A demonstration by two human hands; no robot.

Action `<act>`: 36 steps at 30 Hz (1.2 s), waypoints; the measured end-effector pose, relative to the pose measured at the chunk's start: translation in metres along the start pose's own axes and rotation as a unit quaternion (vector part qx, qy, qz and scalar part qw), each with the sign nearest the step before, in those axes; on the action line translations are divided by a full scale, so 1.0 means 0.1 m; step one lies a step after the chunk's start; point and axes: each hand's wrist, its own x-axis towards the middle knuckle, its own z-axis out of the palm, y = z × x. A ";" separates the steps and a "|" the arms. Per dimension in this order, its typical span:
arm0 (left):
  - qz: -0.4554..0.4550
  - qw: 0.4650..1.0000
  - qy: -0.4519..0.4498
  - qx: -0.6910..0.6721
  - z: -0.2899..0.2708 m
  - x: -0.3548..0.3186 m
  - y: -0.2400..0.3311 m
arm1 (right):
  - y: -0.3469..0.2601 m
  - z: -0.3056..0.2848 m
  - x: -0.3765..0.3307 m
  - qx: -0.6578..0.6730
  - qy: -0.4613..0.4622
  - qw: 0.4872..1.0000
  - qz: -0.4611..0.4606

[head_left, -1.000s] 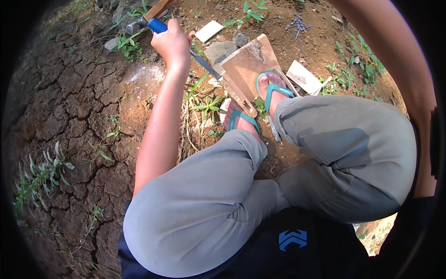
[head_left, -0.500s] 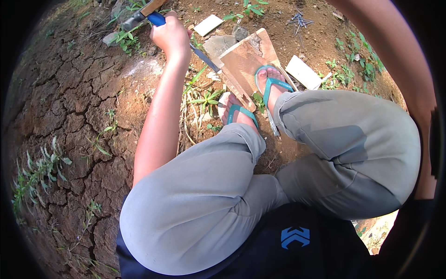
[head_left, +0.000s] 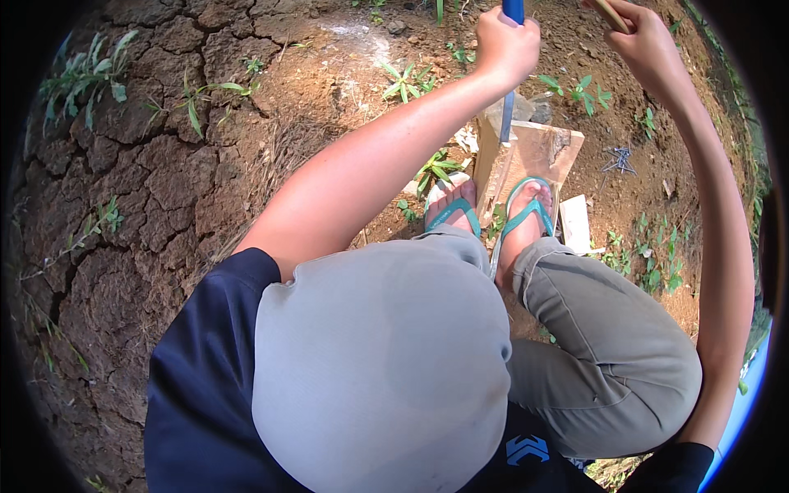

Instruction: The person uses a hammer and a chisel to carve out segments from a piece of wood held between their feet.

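Note:
My left hand [head_left: 505,53] is closed around the blue handle of a chisel [head_left: 507,115], near the top centre. The chisel stands nearly upright, with its tip at the upper edge of a wooden piece [head_left: 542,152]. At the upper right, my right hand [head_left: 645,49] grips the wooden handle of a hammer [head_left: 610,15]; its head lies outside the picture. My right foot [head_left: 530,205], in a teal flip-flop, rests against the wooden piece. My left foot [head_left: 452,205] is beside the wood's left side.
A pile of nails [head_left: 619,161] lies on the soil to the right. Closer to the wood is a pale offcut [head_left: 574,224]. A grey stone [head_left: 540,111] sits behind the wood. Cracked dry earth [head_left: 148,164] spreads to the left, with small green plants [head_left: 436,168] about.
The view has swung, so feet and wood appear farther right. The chisel has gone from slanted to nearly upright. The hammer head, earlier beside the chisel handle, has left the picture; my right hand now shows.

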 end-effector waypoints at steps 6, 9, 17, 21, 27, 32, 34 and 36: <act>-0.029 0.999 -0.004 0.038 -0.13 -0.06 0.15 | -0.27 -0.17 -0.05 0.036 0.032 0.999 0.023; -0.055 0.996 -0.008 0.063 -0.18 -0.08 0.15 | -0.51 -0.25 -0.08 -0.035 -0.083 0.996 -0.010; -0.008 0.998 -0.001 0.057 -0.05 -0.08 0.13 | -0.26 -0.13 -0.18 -0.029 -0.051 0.998 -0.008; 0.001 0.996 -0.007 0.090 -0.05 -0.11 0.08 | -0.37 -0.23 -0.22 0.013 0.046 0.997 0.053; -0.061 0.995 -0.034 0.077 -0.09 -0.20 0.22 | -0.36 -0.19 -0.30 -0.045 0.010 0.999 0.019; 0.021 0.994 -0.033 0.097 -0.05 -0.14 0.19 | -0.39 -0.31 -0.31 -0.114 -0.013 0.993 -0.008; -0.016 0.994 -0.045 0.100 -0.09 -0.13 0.25 | -0.33 -0.33 -0.25 -0.104 0.028 0.994 0.007; -0.014 0.997 -0.049 0.059 -0.02 -0.17 0.22 | -0.22 -0.43 -0.26 -0.060 0.121 0.987 0.083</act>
